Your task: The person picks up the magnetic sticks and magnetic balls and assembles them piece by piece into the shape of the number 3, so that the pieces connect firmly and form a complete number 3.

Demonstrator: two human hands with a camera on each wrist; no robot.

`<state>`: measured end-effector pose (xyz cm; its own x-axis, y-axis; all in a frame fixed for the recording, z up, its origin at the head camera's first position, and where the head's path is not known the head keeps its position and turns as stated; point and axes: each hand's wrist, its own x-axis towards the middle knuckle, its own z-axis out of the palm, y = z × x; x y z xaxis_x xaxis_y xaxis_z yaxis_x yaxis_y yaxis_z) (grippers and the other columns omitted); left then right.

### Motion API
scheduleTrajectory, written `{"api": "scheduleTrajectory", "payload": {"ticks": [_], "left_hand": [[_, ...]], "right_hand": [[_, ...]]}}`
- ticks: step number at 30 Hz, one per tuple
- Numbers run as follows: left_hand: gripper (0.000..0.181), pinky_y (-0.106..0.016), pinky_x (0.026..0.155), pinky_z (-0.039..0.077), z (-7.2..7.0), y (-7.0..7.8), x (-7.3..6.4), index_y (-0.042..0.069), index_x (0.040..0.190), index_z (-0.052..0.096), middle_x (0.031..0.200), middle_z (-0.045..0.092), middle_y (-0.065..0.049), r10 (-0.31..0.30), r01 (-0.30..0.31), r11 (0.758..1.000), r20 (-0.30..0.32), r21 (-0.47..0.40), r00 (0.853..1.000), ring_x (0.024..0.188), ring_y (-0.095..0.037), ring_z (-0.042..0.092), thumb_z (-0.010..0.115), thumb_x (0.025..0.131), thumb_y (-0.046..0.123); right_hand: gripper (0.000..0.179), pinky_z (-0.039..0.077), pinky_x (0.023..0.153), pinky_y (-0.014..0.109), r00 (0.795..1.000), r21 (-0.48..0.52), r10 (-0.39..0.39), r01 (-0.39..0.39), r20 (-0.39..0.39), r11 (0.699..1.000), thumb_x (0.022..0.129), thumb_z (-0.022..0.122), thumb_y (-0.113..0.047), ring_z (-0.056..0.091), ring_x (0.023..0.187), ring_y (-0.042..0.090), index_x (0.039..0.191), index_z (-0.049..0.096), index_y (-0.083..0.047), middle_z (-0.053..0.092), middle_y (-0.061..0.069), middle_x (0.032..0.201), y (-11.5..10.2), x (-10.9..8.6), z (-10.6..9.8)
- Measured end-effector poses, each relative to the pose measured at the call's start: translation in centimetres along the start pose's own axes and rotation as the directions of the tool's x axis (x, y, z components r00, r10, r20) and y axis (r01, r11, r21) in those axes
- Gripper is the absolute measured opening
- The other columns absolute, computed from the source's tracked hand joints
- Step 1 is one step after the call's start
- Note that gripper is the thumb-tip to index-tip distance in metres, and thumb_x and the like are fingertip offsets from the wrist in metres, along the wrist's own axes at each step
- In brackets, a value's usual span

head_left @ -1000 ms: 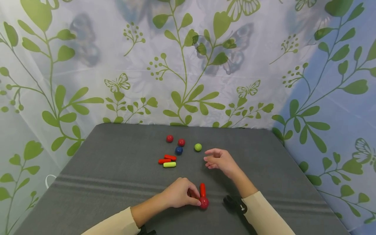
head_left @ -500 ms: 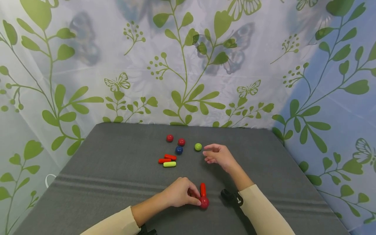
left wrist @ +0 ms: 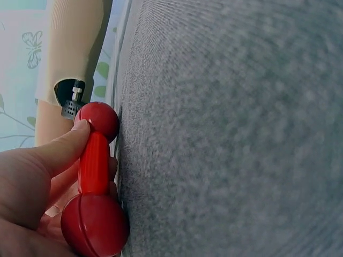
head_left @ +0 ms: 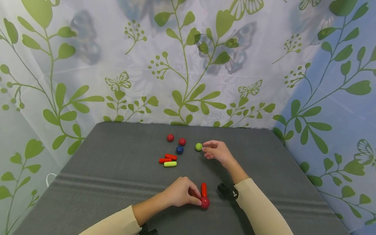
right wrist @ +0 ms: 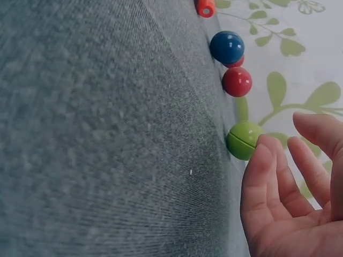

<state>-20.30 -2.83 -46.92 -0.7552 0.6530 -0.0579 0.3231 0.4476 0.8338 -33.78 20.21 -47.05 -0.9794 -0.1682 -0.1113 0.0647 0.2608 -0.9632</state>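
Observation:
My left hand holds a red ball-and-rod piece low at the table, thumb on one red ball. A red rod points away from that ball. In the left wrist view a red rod lies between that ball and a larger-looking red ball, which the hand hides from the head view. My right hand, fingers loosely bent and spread, is at the right side of a lime green ball. Its fingertips overlap the ball's edge in the right wrist view; contact is unclear.
Left of the green ball sit a blue ball and two red balls, one beside it and another farther back. Nearer lie two red rods and a yellow-green rod. A patterned curtain hangs behind the grey table.
My right hand has moved forward and slightly left, up to the green ball. The left hand keeps its hold on the red piece in the same place.

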Motion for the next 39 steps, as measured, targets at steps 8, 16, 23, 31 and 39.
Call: {"api": "scheduleTrajectory", "payload": {"ticks": [8, 16, 23, 31, 39], "left_hand": [[0.011, -0.017, 0.055, 0.044, -0.1, -0.1, 0.2, 0.016, 0.085, 0.082, 0.065, 0.066, 0.011, -0.004, 0.003, 1.000, 0.007, 0.013, 1.000, 0.058, 0.000, 0.055, 0.090, 0.079, 0.021], [0.019, -0.019, 0.059, 0.048, 0.1, -0.1, 0.1, 0.019, 0.098, 0.081, 0.069, 0.068, 0.010, 0.015, -0.014, 0.999, 0.025, -0.042, 1.000, 0.060, -0.001, 0.058, 0.088, 0.081, 0.015], [0.023, -0.019, 0.058, 0.049, 0.2, -0.2, 0.0, 0.019, 0.103, 0.083, 0.070, 0.068, 0.012, 0.027, -0.026, 1.000, 0.033, -0.014, 0.999, 0.061, -0.001, 0.057, 0.087, 0.081, 0.015], [0.022, -0.017, 0.058, 0.047, 0.1, -0.2, 0.2, 0.020, 0.101, 0.084, 0.074, 0.072, 0.013, 0.041, -0.041, 0.999, 0.021, 0.000, 0.999, 0.064, 0.001, 0.056, 0.088, 0.080, 0.016], [0.019, -0.017, 0.057, 0.046, 0.2, -0.1, 0.1, 0.018, 0.098, 0.084, 0.075, 0.074, 0.011, 0.038, -0.038, 0.999, 0.002, -0.022, 0.999, 0.063, 0.000, 0.056, 0.088, 0.080, 0.014]], "right_hand": [[0.037, 0.061, 0.075, 0.034, 0.999, -0.068, -0.005, 0.002, -0.032, 0.998, 0.093, 0.077, -0.019, 0.072, 0.087, 0.027, 0.125, 0.070, -0.002, 0.073, 0.011, 0.110, 0.1, 0.9, 0.1], [0.033, 0.061, 0.076, 0.033, 0.999, -0.108, 0.017, -0.022, -0.047, 0.994, 0.092, 0.078, -0.021, 0.070, 0.088, 0.024, 0.122, 0.071, -0.007, 0.071, 0.012, 0.116, 0.0, 1.6, 0.4], [0.037, 0.060, 0.077, 0.032, 0.997, -0.178, 0.041, -0.051, -0.062, 0.983, 0.091, 0.079, -0.020, 0.070, 0.091, 0.025, 0.125, 0.071, -0.011, 0.069, 0.016, 0.126, 0.2, 2.6, 0.6], [0.044, 0.059, 0.076, 0.029, 0.998, -0.253, 0.035, -0.045, -0.045, 0.966, 0.090, 0.080, -0.021, 0.072, 0.095, 0.020, 0.132, 0.069, -0.010, 0.068, 0.017, 0.132, 0.0, 3.4, 0.9], [0.040, 0.057, 0.080, 0.030, 1.000, -0.284, 0.027, -0.026, 0.000, 0.958, 0.088, 0.083, -0.023, 0.069, 0.099, 0.017, 0.126, 0.073, -0.012, 0.072, 0.010, 0.127, -0.2, 3.1, 0.9]]}}
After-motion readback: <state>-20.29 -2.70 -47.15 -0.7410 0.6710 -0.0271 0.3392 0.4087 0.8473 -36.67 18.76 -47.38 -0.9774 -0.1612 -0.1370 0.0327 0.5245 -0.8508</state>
